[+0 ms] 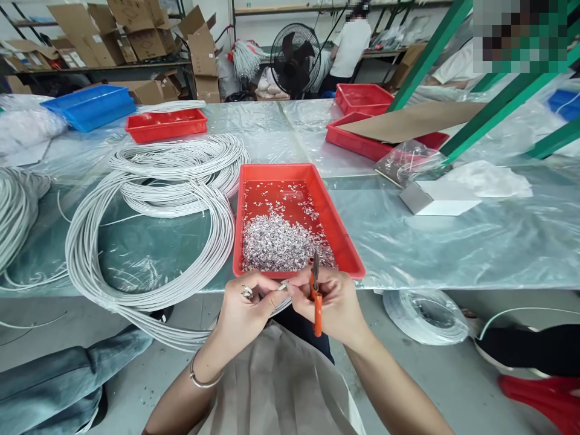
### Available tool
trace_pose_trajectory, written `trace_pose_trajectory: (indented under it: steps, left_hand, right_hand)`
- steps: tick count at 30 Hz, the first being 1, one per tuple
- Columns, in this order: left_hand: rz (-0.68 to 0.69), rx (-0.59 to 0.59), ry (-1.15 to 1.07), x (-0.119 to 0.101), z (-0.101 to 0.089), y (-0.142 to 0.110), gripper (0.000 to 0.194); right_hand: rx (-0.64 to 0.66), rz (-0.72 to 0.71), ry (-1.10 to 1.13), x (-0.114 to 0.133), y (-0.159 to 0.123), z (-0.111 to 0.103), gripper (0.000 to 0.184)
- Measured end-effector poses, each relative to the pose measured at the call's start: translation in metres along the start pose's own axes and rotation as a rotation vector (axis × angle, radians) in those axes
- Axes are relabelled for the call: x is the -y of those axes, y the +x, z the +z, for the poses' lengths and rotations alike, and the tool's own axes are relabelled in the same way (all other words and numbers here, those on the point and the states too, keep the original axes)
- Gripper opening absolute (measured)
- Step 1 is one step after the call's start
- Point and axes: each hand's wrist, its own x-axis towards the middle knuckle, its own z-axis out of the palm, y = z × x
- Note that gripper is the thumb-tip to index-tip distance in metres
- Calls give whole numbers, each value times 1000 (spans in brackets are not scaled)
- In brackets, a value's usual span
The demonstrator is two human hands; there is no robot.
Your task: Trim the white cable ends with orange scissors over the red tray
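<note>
At the near edge of the red tray (348, 254), my two hands meet over a thin white cable (283, 286). My left hand (247, 308) is closed, pinching the cable near its end between thumb and forefinger. In my right hand (333, 302) are pliers (318, 317) with orange handles and dark jaws pointing up. That hand's thumb and forefinger also pinch at the cable tip; any small part there is too tiny to make out. A heap of small silvery metal pieces (278, 244) lies in the tray just beyond my fingers.
Coils of white cable (86, 241) lie left of the tray, one trailing over the table edge. At right are a white box (439, 199), a red tray with cardboard (353, 142) and green posts (489, 112). A cable roll (426, 317) sits below. People are nearby.
</note>
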Motion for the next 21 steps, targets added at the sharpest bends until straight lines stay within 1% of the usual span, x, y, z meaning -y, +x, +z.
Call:
trace_pose_trajectory:
  steps: [2,3,6,9,12,14,15,16,18,20,21]
  left_hand:
    - [-125,101,-149,-1,-3,2,19]
    - [-170,129,-219,-1,-4,3,21]
    - [-254,179,-402,3,-5,5,26]
    - [-321,259,-551,7,-5,6,30]
    - [-328,377,-643,9,-5,7,33]
    - [-291,461,-656,8,-5,8,37]
    - [-279,482,-649,7,-5,8,38]
    - [-284,476,-631,6,-5,8,38]
    - [-318,384,-568,5,-4,8,33]
    - [-341,253,-476,7,-1,8,29]
    - [-339,216,-434,10,0,8,28]
  right_hand:
    - [45,5,-31,1,1,-4,12]
    - [59,4,-40,2,2,-5,13]
    - [70,-1,-26,6,5,-7,15]
    - [98,1,27,9,8,-7,13]
    - [130,10,47,8,10,-5,12]
    - [111,1,6,6,13,-5,14]
    - [96,-3,-28,4,16,-7,15]
    - [74,-11,-69,2,21,-9,15]
    - [-11,-36,-192,-3,34,-18,19]
    - [-150,-77,-398,-8,51,-33,23]
    - [-210,-102,-556,-10,59,-41,28]
